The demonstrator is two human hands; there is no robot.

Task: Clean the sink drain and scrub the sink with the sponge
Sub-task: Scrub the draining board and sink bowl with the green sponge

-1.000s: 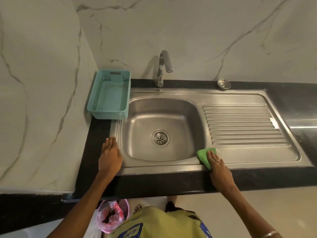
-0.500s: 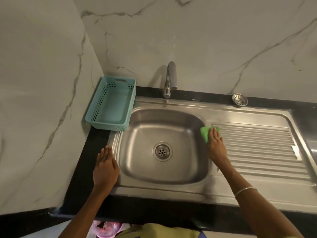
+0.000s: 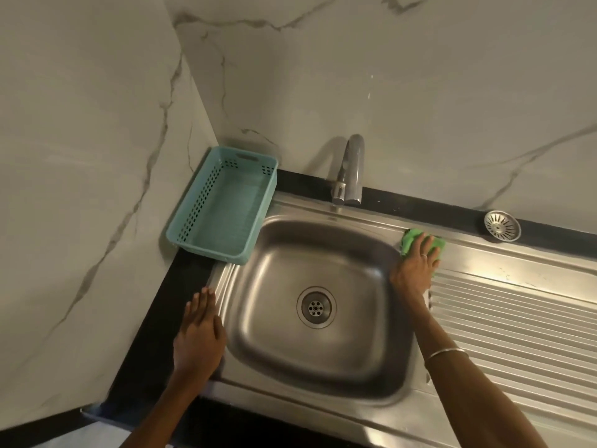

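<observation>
A steel sink (image 3: 323,396) fills the middle, with a round drain (image 3: 316,306) at the bottom of its bowl. My right hand (image 3: 415,268) presses a green sponge (image 3: 412,238) flat on the sink's back right rim, where the ribbed drainboard (image 3: 517,324) begins. My left hand (image 3: 199,333) lies flat, fingers together, on the black counter at the sink's left rim and holds nothing. A loose metal drain strainer (image 3: 502,226) rests on the counter behind the drainboard.
A teal plastic basket (image 3: 223,205) stands in the back left corner against the marble wall. The tap (image 3: 350,171) rises behind the bowl, spout over its back edge. Black counter (image 3: 181,286) borders the sink.
My right hand has slid the sponge from the front rim of the sink along the bowl's right edge to the back right corner. My left hand stayed on the left rim.
</observation>
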